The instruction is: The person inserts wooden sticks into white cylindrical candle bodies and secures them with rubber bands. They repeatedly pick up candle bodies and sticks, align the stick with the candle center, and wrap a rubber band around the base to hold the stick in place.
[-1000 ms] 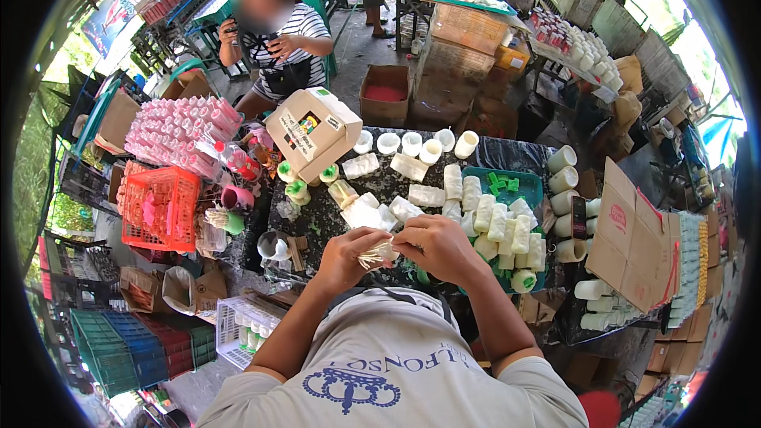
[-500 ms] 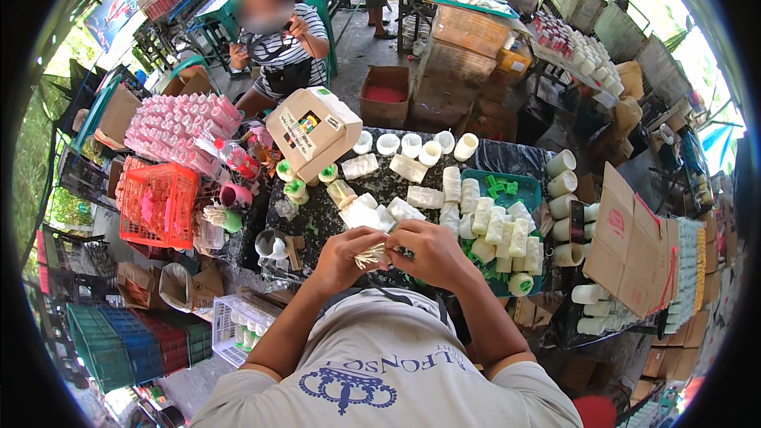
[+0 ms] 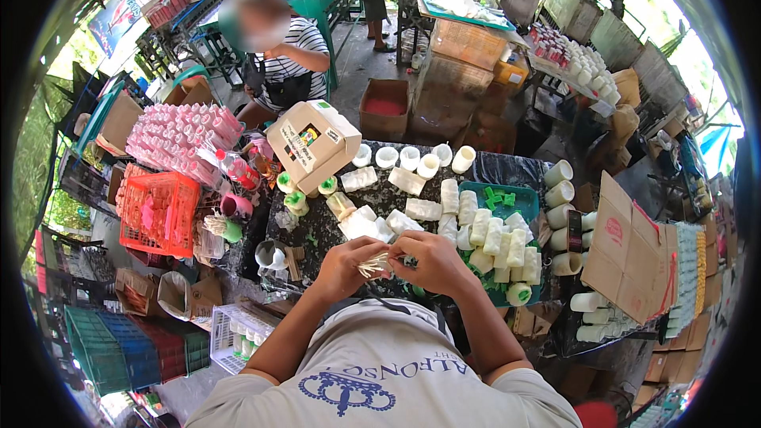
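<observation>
Both hands [image 3: 392, 263] grip one stick bundle [image 3: 372, 266].

I see a tan cardboard box [image 3: 314, 143] with a colourful label tilted at the tabletop's [image 3: 317, 230] far-left corner. A flattened brown carton [image 3: 630, 254] stands at the right.

Grey short-sleeved T-shirt [image 3: 380, 372], dark blue printed emblem and lettering on chest. Forearms bare below the sleeves. Left hand [image 3: 342, 268] and right hand [image 3: 432, 261] bare, ungloved.
</observation>
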A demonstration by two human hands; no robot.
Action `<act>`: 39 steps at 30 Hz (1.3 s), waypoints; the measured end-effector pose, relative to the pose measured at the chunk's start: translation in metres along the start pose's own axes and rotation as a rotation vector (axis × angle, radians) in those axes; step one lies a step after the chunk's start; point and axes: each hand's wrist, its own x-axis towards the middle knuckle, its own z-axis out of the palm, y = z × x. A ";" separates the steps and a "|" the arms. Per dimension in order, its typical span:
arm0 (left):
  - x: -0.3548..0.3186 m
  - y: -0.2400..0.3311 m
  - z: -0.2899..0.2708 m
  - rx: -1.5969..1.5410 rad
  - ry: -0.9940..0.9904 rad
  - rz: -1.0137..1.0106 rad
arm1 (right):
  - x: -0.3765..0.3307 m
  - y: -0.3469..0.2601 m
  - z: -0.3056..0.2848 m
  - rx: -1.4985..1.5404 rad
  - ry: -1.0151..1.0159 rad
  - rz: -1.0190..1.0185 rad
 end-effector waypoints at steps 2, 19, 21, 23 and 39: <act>0.001 -0.002 0.002 -0.008 0.015 0.020 | 0.001 -0.002 -0.001 -0.027 -0.016 -0.009; 0.013 0.006 -0.001 0.091 -0.091 0.013 | -0.009 0.005 -0.005 -0.096 0.108 0.005; 0.018 0.007 0.002 0.084 -0.108 0.031 | -0.013 0.010 -0.004 -0.093 0.103 0.000; 0.020 0.006 0.011 0.043 -0.107 0.052 | -0.016 0.020 0.002 -0.123 0.075 0.008; 0.054 -0.065 0.055 -1.662 0.296 -0.942 | -0.026 0.021 0.021 0.532 0.267 0.123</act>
